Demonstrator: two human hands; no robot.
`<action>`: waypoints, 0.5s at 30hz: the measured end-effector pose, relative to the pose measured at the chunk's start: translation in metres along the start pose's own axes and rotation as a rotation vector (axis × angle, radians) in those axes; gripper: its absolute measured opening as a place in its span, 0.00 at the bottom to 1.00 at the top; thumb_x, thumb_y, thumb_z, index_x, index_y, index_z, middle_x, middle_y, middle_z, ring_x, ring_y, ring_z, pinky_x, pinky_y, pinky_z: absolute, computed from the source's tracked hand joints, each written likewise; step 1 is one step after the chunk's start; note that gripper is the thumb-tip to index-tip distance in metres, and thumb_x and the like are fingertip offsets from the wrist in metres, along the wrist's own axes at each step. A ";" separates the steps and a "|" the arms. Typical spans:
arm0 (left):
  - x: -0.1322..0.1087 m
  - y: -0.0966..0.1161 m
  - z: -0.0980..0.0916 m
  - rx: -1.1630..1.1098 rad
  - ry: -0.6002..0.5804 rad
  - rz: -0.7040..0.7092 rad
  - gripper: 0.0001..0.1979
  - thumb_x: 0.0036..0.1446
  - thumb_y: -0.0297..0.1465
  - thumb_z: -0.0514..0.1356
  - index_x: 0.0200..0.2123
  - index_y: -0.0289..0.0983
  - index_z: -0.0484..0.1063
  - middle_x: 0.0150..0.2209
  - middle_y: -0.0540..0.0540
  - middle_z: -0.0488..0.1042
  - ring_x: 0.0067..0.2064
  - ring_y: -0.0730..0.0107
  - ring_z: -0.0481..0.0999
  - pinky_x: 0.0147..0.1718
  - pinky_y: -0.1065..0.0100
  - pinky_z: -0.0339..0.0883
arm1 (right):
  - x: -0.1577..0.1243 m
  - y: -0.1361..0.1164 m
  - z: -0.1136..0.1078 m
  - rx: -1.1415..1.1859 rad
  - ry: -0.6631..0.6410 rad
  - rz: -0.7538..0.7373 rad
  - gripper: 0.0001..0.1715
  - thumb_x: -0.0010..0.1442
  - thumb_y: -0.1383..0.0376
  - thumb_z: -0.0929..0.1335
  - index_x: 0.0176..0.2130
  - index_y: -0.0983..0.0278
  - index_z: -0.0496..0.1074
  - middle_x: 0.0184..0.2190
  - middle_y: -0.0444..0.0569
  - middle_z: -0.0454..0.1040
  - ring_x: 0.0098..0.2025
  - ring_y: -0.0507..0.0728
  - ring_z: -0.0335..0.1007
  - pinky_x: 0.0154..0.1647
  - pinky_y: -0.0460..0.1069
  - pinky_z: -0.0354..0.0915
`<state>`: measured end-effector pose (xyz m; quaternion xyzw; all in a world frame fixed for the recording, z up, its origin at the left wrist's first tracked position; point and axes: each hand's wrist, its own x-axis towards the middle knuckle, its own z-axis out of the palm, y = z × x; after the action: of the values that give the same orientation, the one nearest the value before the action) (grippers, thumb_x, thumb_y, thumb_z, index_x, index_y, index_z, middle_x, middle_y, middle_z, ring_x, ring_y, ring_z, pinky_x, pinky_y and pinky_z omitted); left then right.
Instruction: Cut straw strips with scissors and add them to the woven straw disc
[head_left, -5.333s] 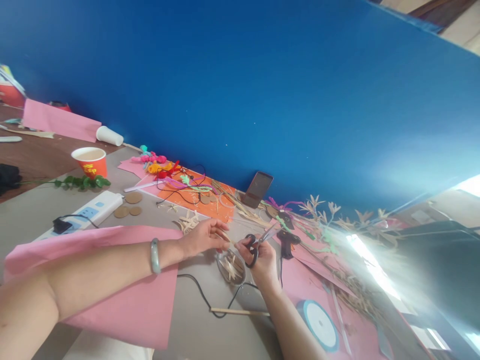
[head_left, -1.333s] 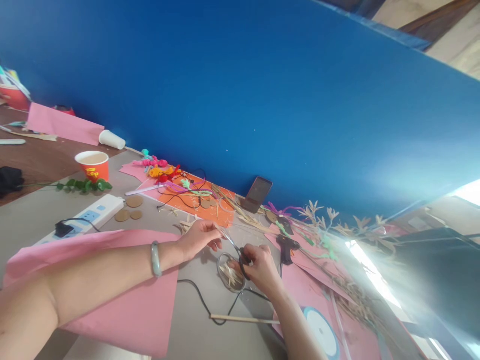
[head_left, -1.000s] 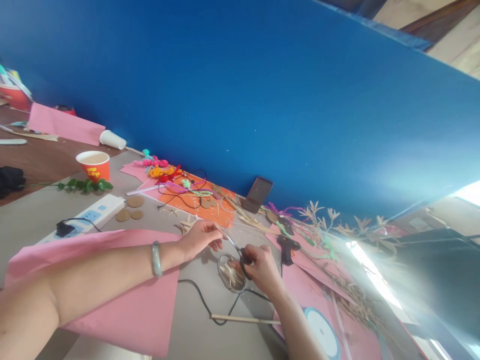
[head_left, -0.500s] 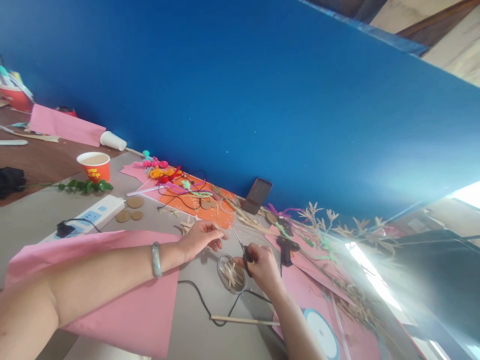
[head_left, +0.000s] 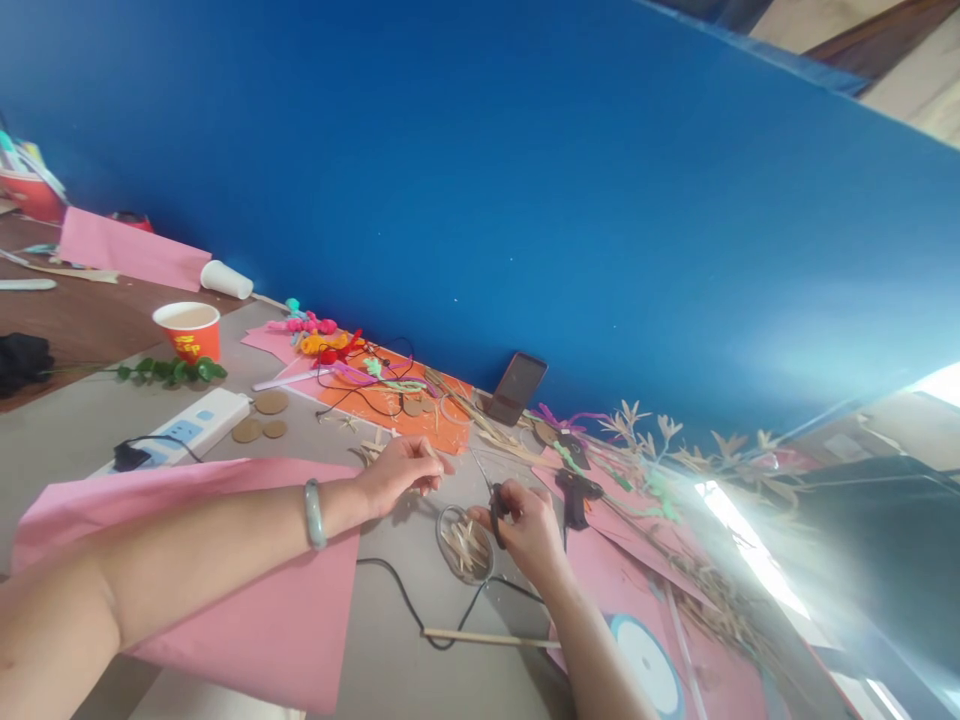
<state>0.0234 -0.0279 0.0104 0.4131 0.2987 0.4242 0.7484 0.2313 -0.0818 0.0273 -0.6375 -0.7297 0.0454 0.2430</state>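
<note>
Small scissors (head_left: 491, 495) with black handles and thin silver blades, gripped in the right hand (head_left: 529, 525), tips pointing up and left. Thin pale straw piece (head_left: 433, 462) pinched in the left hand (head_left: 401, 472), just beside the blade tips. Clear round dish (head_left: 465, 545) of pale cuttings, flat below both hands.

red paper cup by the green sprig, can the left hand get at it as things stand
Probably yes. The red paper cup stands upright in the open, with only the flat white power strip and brown card discs between it and the left hand. That hand's grip, though, pinches a small pale piece.
</note>
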 end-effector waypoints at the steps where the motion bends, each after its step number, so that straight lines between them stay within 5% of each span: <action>1: 0.000 -0.001 0.000 0.024 -0.014 0.001 0.11 0.43 0.28 0.64 0.20 0.34 0.61 0.26 0.47 0.74 0.22 0.79 0.69 0.22 0.75 0.60 | 0.001 0.002 0.001 0.006 0.011 0.006 0.21 0.51 0.51 0.68 0.20 0.62 0.62 0.16 0.41 0.65 0.23 0.51 0.58 0.30 0.47 0.54; 8: -0.005 -0.025 0.001 0.482 -0.251 0.054 0.08 0.47 0.32 0.63 0.31 0.34 0.72 0.27 0.46 0.75 0.28 0.70 0.73 0.31 0.68 0.66 | 0.003 0.014 0.007 0.071 0.084 0.088 0.26 0.50 0.47 0.68 0.18 0.62 0.58 0.15 0.40 0.62 0.21 0.50 0.52 0.26 0.46 0.51; 11: -0.009 -0.028 -0.003 0.929 -0.346 0.332 0.06 0.54 0.28 0.57 0.34 0.36 0.74 0.33 0.44 0.77 0.35 0.67 0.74 0.36 0.68 0.64 | 0.004 0.014 0.007 0.078 0.108 0.086 0.27 0.49 0.45 0.68 0.18 0.62 0.59 0.15 0.41 0.62 0.21 0.50 0.53 0.26 0.46 0.51; 15: -0.014 -0.028 -0.005 1.387 -0.610 0.710 0.10 0.56 0.23 0.52 0.35 0.36 0.71 0.36 0.41 0.75 0.39 0.63 0.72 0.41 0.65 0.60 | 0.004 0.013 0.009 0.077 0.126 0.086 0.28 0.49 0.44 0.67 0.18 0.62 0.59 0.14 0.40 0.62 0.21 0.50 0.52 0.26 0.46 0.51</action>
<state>0.0235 -0.0465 -0.0148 0.9462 0.1285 0.2244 0.1945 0.2393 -0.0733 0.0156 -0.6601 -0.6824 0.0437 0.3108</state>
